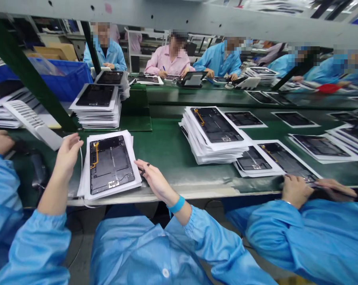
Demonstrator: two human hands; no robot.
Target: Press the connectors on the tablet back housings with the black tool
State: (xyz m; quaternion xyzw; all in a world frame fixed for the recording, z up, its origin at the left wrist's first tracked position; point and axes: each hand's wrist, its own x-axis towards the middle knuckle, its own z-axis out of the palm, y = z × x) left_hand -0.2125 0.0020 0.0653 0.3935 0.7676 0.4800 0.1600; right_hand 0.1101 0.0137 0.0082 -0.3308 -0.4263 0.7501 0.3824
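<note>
A dark tablet back shell (112, 164) with an orange flex cable lies face up on white paper sheets (131, 149) at the bench's front edge. To its left is my left hand (66, 156), raised with fingers slightly bent and apart, holding nothing I can see. A thin white cord (81, 158) hangs beside those fingers. My right hand (155, 180) is at the right edge of the sheets, fingers stretched out, the tips at the paper. Small dark bands show on its fingers, and a blue band (176, 204) circles the wrist.
A tall stack of shells and paper (214, 138) stands right of centre on the green bench (161, 142). Another stack (97, 107) stands behind my left hand, near a white slotted stand (30, 120) and a blue bin (66, 81). A co-worker's hands (298, 192) work at right.
</note>
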